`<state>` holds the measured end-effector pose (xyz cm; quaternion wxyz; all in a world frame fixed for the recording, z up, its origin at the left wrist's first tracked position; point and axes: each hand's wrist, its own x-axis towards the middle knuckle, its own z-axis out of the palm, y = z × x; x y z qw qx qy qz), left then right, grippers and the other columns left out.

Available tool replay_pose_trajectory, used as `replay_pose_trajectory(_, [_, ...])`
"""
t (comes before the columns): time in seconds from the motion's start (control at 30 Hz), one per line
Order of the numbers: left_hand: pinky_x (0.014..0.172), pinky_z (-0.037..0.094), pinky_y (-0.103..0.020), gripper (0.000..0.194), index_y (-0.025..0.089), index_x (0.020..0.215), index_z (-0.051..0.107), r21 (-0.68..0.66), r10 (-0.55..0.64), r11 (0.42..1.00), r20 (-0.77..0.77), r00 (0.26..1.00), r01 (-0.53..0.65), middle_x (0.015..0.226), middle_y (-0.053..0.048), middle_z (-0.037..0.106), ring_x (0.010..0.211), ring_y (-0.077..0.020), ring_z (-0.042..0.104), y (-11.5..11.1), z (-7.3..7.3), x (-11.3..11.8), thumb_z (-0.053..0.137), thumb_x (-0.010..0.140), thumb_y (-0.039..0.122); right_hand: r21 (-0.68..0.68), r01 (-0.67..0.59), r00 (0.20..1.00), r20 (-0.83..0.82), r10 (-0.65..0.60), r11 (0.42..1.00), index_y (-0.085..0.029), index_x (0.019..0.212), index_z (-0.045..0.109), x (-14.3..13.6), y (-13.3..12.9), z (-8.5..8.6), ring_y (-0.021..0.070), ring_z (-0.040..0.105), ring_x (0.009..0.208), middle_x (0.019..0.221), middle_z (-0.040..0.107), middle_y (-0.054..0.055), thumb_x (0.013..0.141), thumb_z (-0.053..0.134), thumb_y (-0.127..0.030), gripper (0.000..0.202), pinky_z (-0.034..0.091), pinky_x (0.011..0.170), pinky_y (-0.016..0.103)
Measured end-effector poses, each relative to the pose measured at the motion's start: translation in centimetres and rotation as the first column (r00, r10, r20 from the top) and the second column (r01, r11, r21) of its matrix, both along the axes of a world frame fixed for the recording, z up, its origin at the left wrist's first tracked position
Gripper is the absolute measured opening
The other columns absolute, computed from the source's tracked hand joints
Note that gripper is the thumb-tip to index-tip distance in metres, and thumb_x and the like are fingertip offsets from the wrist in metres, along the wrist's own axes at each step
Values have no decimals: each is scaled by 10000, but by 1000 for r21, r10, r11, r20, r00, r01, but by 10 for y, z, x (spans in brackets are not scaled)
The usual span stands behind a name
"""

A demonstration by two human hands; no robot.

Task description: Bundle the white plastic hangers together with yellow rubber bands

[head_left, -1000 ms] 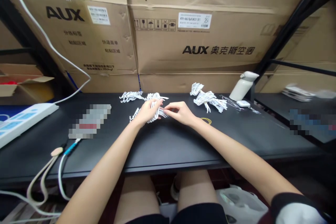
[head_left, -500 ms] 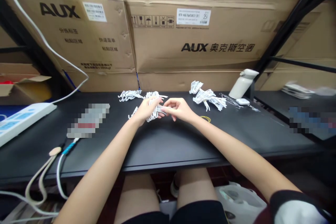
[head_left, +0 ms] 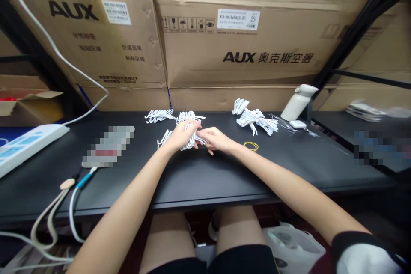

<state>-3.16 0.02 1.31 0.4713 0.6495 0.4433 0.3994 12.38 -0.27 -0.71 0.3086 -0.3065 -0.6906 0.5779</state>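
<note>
My left hand (head_left: 180, 135) is closed around a bunch of white hooks (head_left: 190, 139), held just above the black desk. From the right, my right hand (head_left: 215, 140) closes on the straight ends of the same bunch; its fingertips are partly hidden. More white hooks lie behind my left hand in a pile (head_left: 190, 117), with another group (head_left: 160, 115) to the far left and a few hooks (head_left: 164, 138) beside my left wrist. A yellow rubber band (head_left: 251, 146) rests on the desk right of my right hand. Farther back sit gathered bundles of white hooks (head_left: 257, 120).
A white bottle (head_left: 297, 103), a small white case (head_left: 297, 124) and clear plastic (head_left: 282, 123) stand at the back right. At left are a blurred phone-like object (head_left: 109, 147), a power strip (head_left: 30, 147) and cables. Large cardboard boxes (head_left: 199, 68) wall the back of the desk (head_left: 205, 180).
My right hand has moved slightly down and nearer along the bunch, its fingers wrapping closer around the ends. The bunch has turned a little in my left hand.
</note>
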Motion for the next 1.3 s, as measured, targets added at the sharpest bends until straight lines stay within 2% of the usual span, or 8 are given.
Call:
replay_pose_trajectory(0.1, [333, 379, -230, 199, 198, 801, 569, 41, -1, 999, -22, 1000, 2, 452, 0, 583, 336, -175, 555, 0, -1, -1, 526, 853, 385, -56, -33, 997, 67, 37, 998, -166, 663, 526, 0, -2, 1, 45, 185, 308, 384, 218, -113, 896, 392, -589, 501, 345, 296, 171])
replay_pose_trajectory(0.23, [324, 362, -219, 182, 209, 798, 553, 60, -28, 998, -8, 1000, 29, 426, 12, 560, 318, -164, 533, 1, -2, -2, 542, 844, 385, -59, -67, 992, 100, 72, 996, -169, 685, 533, 0, -1, -3, 53, 223, 277, 359, 254, -100, 918, 270, -618, 569, 341, 291, 174])
replay_pose_trajectory(0.47, [353, 411, -227, 292, 179, 825, 603, -34, -13, 999, 20, 1000, 13, 470, -10, 587, 372, -172, 579, 3, -2, -3, 571, 830, 469, 69, -18, 999, 30, 16, 997, -201, 520, 349, -1, 2, -10, 46, 257, 321, 391, 246, -93, 870, 399, -632, 557, 408, 353, 187])
replay_pose_trajectory(0.6, [385, 435, -216, 327, 159, 871, 600, -99, -25, 995, 33, 999, 28, 488, -26, 608, 414, -166, 603, 1, 3, -3, 561, 840, 483, 92, -7, 1000, 27, 5, 996, -204, 507, 330, 0, 2, -7, 46, 278, 319, 392, 250, -90, 857, 422, -640, 567, 412, 356, 194])
replay_pose_trajectory(0.83, [493, 512, -232, 326, 149, 816, 595, -194, -17, 979, 216, 976, 60, 601, -28, 632, 472, -134, 613, -1, 6, -3, 593, 821, 475, -42, -4, 991, -135, -1, 999, -213, 517, 286, 0, 2, -3, 31, 221, 284, 358, 223, -115, 858, 469, -613, 557, 422, 387, 204])
replay_pose_trajectory(1.07, [619, 550, -251, 445, 121, 800, 667, -223, -75, 966, 250, 965, 133, 697, -83, 702, 591, -152, 659, 4, 1, -5, 554, 823, 550, -170, 32, 971, -227, -71, 985, -219, 516, 262, -2, 3, -3, 30, 202, 262, 323, 224, -120, 862, 487, -591, 555, 420, 384, 209])
replay_pose_trajectory(1.17, [653, 555, -256, 459, 107, 795, 689, -224, -86, 964, 235, 968, 140, 704, -92, 711, 625, -160, 669, 5, -1, -5, 571, 810, 551, -158, 61, 971, -218, -95, 986, -220, 514, 252, -1, 5, -4, 31, 208, 259, 315, 224, -119, 862, 479, -597, 561, 422, 385, 210])
replay_pose_trajectory(1.3, [574, 554, -259, 483, 102, 748, 685, -224, -62, 970, 127, 990, 90, 671, -99, 704, 559, -160, 656, 4, -1, -5, 569, 799, 568, -58, 18, 991, -128, -25, 998, -213, 536, 287, 1, 5, -5, 32, 214, 272, 338, 237, -121, 871, 448, -603, 538, 427, 397, 210])
